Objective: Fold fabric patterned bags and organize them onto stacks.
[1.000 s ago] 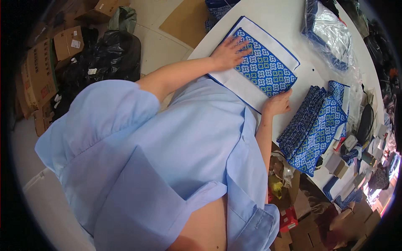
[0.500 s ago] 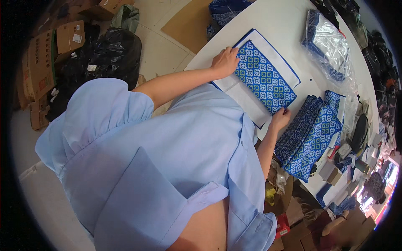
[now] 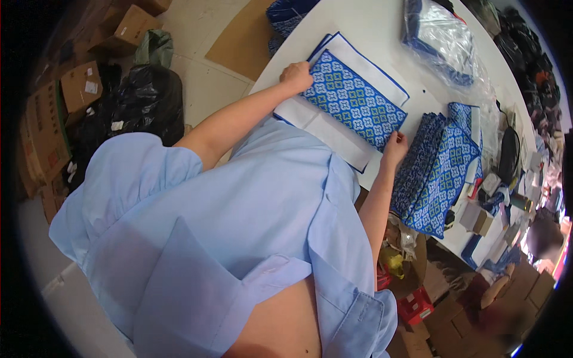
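On the white table lies a folded cloth [image 3: 355, 98], its blue face printed with white and green flower shapes. White backing [image 3: 376, 73] with blue edging shows beyond and on the near side of the printed panel. My left hand [image 3: 296, 77] is closed at the panel's far left end, its fingertips partly hidden at the edge. At the right end, my right hand [image 3: 395, 148] pinches the near corner between thumb and fingers. The panel lies flat and fairly smooth between both hands. Just right of my right hand stands a stack of similar folded patterned cloths [image 3: 439, 173].
A clear plastic bag of blue-edged cloths [image 3: 439, 42] lies at the table's far side. Small boxes and loose items [image 3: 477, 218] crowd the right end. Black bags [image 3: 152, 98] and cartons [image 3: 51, 128] stand on the floor at left. Another person's arm [image 3: 498, 289] shows at lower right.
The whole view has shifted, so the table and the cloth sit further left and higher in the picture. Both hands keep their places at the two ends of the panel.
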Available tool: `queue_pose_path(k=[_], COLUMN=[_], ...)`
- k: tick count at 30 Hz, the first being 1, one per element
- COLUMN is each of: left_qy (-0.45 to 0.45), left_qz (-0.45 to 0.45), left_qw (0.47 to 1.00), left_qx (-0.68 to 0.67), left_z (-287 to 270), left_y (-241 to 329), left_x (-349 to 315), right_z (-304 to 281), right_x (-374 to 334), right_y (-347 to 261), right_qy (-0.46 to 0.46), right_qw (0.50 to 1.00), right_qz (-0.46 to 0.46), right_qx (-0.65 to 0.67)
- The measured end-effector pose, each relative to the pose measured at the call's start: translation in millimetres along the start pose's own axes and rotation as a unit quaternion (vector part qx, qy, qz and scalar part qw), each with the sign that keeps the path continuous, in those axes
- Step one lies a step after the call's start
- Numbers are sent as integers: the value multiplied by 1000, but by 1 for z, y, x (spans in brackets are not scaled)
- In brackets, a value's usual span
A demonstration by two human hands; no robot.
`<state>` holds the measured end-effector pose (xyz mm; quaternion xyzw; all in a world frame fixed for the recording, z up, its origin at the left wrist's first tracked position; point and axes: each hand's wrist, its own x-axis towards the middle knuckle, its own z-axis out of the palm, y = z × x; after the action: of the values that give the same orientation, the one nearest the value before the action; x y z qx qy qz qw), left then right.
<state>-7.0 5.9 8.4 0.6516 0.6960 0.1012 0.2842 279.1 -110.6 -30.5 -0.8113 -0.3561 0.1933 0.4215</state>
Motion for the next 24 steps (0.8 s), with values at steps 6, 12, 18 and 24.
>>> queue_pose_path(k=[6,12,18,24], left_qy=[-40,-36,-1,-146], left_qz=[-9,-48,125,349], left_qw=[999,998,989,873], left_qx=[8,-2,-80,-307], left_z=[-9,-5,-23,-54], left_y=[-4,6,12,152], left_x=[3,5,6,1], right_z=[4,2,-29,-143], right_x=[1,4,-26,-97], right_y=[-20,-17,-65,-136], right_qy=[14,-11,-4,194], right_qw=[993,991,998,953], right_qz=[18,14,-26,-5], right_qx=[-117,-133,55,231])
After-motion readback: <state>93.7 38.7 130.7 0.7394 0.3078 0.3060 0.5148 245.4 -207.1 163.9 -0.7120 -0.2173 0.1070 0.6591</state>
